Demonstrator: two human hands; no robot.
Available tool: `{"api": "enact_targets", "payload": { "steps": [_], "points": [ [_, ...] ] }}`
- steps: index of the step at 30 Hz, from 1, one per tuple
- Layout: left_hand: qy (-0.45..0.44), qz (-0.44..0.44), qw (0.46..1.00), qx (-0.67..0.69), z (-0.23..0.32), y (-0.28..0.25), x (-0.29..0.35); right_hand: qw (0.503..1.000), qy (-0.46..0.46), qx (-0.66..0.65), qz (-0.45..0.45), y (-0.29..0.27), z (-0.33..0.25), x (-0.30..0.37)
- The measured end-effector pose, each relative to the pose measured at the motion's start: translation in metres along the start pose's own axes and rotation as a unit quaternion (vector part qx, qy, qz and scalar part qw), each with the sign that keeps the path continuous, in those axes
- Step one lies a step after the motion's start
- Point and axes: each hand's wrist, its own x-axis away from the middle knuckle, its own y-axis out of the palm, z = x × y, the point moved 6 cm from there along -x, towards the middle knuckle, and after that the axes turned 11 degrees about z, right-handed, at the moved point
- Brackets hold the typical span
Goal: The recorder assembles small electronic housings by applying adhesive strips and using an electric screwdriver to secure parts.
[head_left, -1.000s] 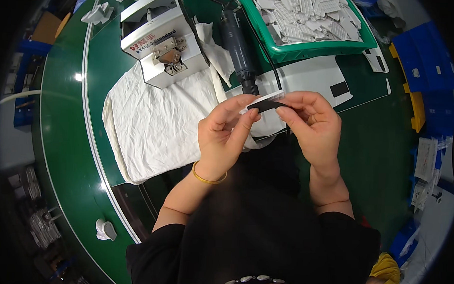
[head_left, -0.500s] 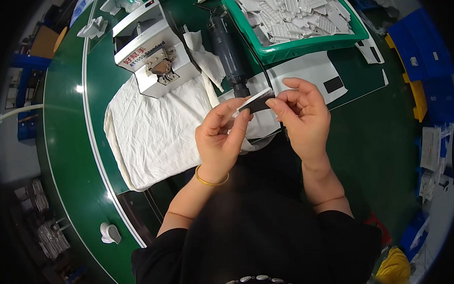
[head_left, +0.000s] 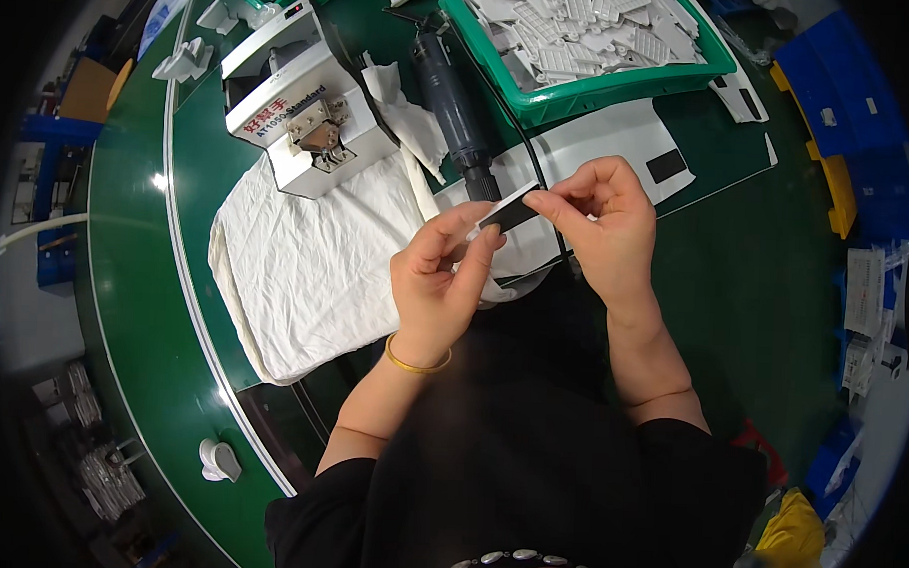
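Held between both hands is a small white plate-like part (head_left: 492, 225) with a black rectangular pad (head_left: 512, 214) on the side facing me. My left hand (head_left: 443, 269) pinches its left end, thumb on the black face and fingers behind. At the upper right end, the thumb and forefinger of my right hand (head_left: 612, 229) close on the pad's corner; its other fingers are curled. Under the hands lies a white backing sheet (head_left: 610, 139), which carries another black pad (head_left: 667, 166).
A green bin (head_left: 581, 96) full of white plastic parts stands at the back. Left of it lie a black electric screwdriver (head_left: 449, 99) with a cable, and a white tape dispenser (head_left: 323, 169) on a white cloth (head_left: 305, 269). A small white piece (head_left: 218, 461) sits at the lower left.
My right hand has shifted slightly left, its thumb now at the pad's upper corner. The black pad shows longer and flatter along the white part.
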Motion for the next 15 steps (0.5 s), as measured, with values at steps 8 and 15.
{"api": "enact_targets", "payload": {
  "steps": [8,15],
  "points": [
    [-0.175,-0.012,0.977,0.124,-0.015,0.001,-0.006,0.976,0.136,-0.086,-0.149,0.004,0.012,0.005],
    [-0.107,-0.075,0.991,-0.031,-0.009,0.007,-0.009,0.987,0.071,-0.028,-0.143,0.006,0.019,0.004]
  ]
}}
